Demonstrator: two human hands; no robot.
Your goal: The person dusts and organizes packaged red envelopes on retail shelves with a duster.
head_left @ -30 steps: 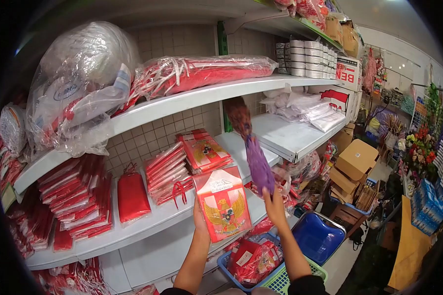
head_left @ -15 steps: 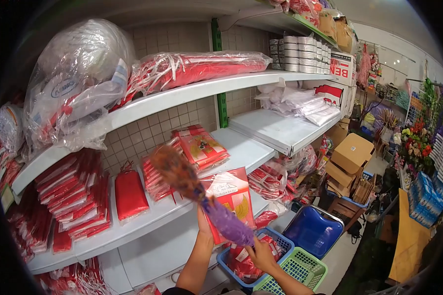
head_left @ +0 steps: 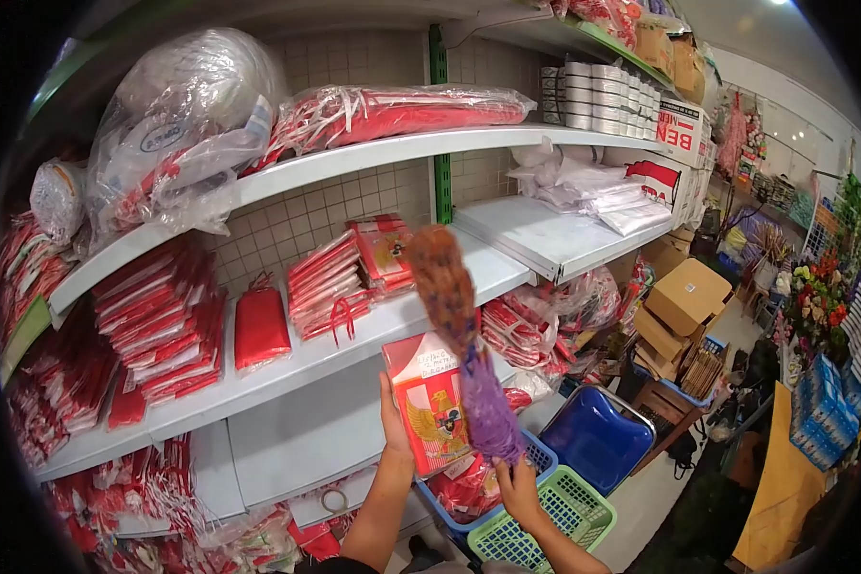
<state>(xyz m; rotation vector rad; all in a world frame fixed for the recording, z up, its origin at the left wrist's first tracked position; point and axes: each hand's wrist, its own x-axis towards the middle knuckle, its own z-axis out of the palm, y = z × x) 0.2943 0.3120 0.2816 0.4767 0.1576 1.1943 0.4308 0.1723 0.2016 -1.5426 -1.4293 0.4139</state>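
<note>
My left hand [head_left: 397, 432] is closed on the left edge of a flat plastic-wrapped red packet [head_left: 432, 409]. The packet bears a golden eagle emblem and a white handwritten label near its top. In my right hand [head_left: 518, 490] is a feather duster [head_left: 494, 407], gripped at its lower end. Its feathers are brown at the top and purple lower down, and it stands upright, overlapping the packet's right side from this view. Beneath both hands sits a blue basket [head_left: 545, 459] with red packets [head_left: 469, 486] in it.
A shelf [head_left: 201, 411] holds stacked red packets [head_left: 163, 325] and an eagle-printed packet [head_left: 385, 251]. Above, another shelf carries a plastic-wrapped red bundle [head_left: 402, 107] and white spools [head_left: 603, 99]. A green basket [head_left: 584, 512], blue folding chair [head_left: 598, 435] and cardboard boxes [head_left: 684, 301] stand right.
The feather duster has swung from leaning left to nearly upright, moving rightward at its top. The packet is shown more fully. The view has shifted slightly.
</note>
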